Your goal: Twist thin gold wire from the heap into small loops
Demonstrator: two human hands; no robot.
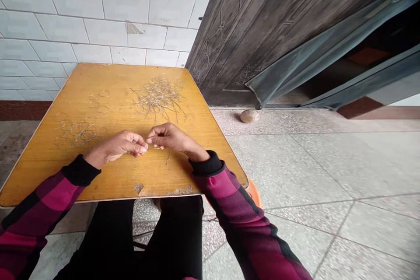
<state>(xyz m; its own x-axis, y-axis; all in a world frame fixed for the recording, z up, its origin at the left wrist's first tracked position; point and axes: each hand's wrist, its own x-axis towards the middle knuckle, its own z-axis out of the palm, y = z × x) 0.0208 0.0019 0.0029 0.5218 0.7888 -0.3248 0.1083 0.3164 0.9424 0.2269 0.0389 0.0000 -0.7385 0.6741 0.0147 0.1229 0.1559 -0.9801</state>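
Over the near middle of a small yellow wooden table (108, 183), my left hand (123, 145) and my right hand (167, 136) meet fingertip to fingertip. Both pinch a thin piece of wire (168, 155) whose loose end trails down toward me. A tangled pile of thin wires (156, 96) lies at the far middle of the table. Bent wire loops (76, 133) lie in a cluster at the left. Two more wire loops (98, 100) sit further back on the left.
The table stands against a white tiled wall (98, 22). A dark carved door (278, 30) with a grey curtain is at the right. A round stone-like object (249, 116) lies on the speckled floor by the door. An orange stool edge (254, 192) shows under my right arm.
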